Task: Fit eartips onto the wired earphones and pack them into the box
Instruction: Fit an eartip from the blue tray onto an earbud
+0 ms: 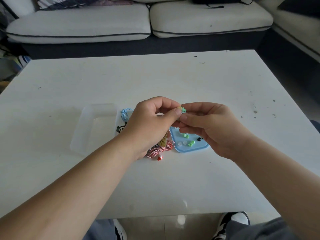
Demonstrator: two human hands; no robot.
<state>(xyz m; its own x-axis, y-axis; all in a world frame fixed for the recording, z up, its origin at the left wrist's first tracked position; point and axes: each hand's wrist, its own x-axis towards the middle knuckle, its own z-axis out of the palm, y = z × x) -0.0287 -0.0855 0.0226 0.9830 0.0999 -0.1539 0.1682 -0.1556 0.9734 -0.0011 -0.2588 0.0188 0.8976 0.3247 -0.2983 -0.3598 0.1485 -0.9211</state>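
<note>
Your left grip (152, 123) is clenched on the tan earbud (178, 107), thumb and forefinger pinching it above the desk (173, 184). Its tan cord (163, 142) hangs from under your palm. Your right grip (213, 129) meets it from the other side, thumb and forefinger pinching a green eartip (184, 110) that touches the tip of the earbud. You cannot tell from here whether the eartip is seated.

Nearest you, below the desk's front edge, your grey trousers (259, 229) and black-and-white shoes (237, 219) show over a pale floor. Both forearms reach in across the white desk.

Under your left wrist lies the red-and-white striped earphones (161, 148) in a loose coil, one earbud at its near side. Just right of it, below your right grip, sits a blue tray (199, 147). It carries loose green eartips (186, 135), clear eartips (180, 144) and a black eartip (199, 139).

Left of your hands lies the clear box (93, 132), open side up. Just beside its right edge are the black earphones (119, 129) and, a little further back, the light-blue earphones (125, 114) wound in a bundle. Your left grip hides whether they rest in another part of the box.

Beyond the far edge of the desk stands a pale sofa (121, 25) with dark piping.
</note>
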